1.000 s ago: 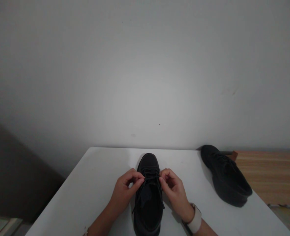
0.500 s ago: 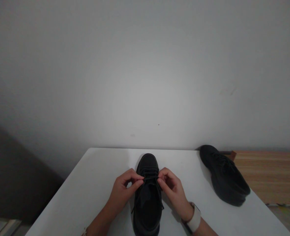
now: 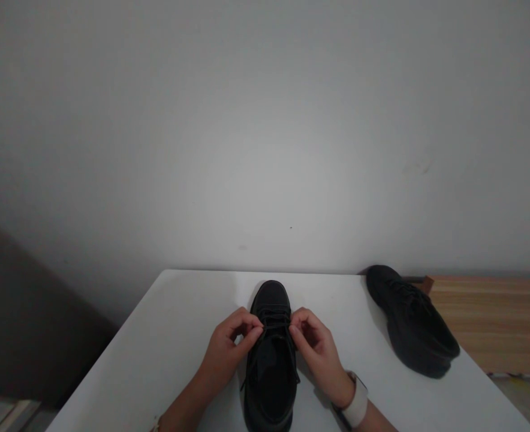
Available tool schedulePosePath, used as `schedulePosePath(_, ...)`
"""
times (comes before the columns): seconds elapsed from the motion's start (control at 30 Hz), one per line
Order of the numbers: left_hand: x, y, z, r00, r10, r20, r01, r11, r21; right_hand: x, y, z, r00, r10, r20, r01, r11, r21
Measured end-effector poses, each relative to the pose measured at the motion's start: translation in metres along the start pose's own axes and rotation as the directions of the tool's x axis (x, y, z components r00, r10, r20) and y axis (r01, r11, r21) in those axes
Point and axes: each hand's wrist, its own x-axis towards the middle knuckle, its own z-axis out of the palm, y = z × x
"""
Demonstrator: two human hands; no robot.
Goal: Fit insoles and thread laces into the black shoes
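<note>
A black lace-up shoe [image 3: 271, 294] lies on the white table between my hands, its toe pointing toward the wall and its opening toward me. My left hand [image 3: 233, 339] pinches the black shoelace [image 3: 276, 326] at the left side of the lacing. At the right side, my right hand [image 3: 314, 342] pinches the lace between thumb and forefinger. The lace runs across the shoe from one hand to the other. Loose lace ends hang down along both sides of the shoe.
A second black shoe [image 3: 413, 330] rests at the table's right edge, toe toward the wall. The white table [image 3: 157, 336] meets a pale wall [image 3: 265, 150]. Beyond the table on the right is a wood-grain surface [image 3: 494, 318].
Almost nothing differs. Both hands keep their pinch at the sides of the lacing, and the whole view has shifted very slightly.
</note>
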Motion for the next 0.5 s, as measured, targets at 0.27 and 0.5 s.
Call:
schedulePosePath(0.27,-0.0030,-0.0020,0.0035,1.000,-0.017,0.025,0.018,1.000,-0.020,0.0014,0.0033,0.0005,1.000,-0.022,0.004,0.021,1.000,0.010)
schedulePosePath(0.5,-0.0043,-0.0014,0.0042,0.999,0.031,-0.014,-0.030,0.998,0.059,0.0012,0.0043,0.0005,1.000,-0.019,0.005,0.019,0.999,0.026)
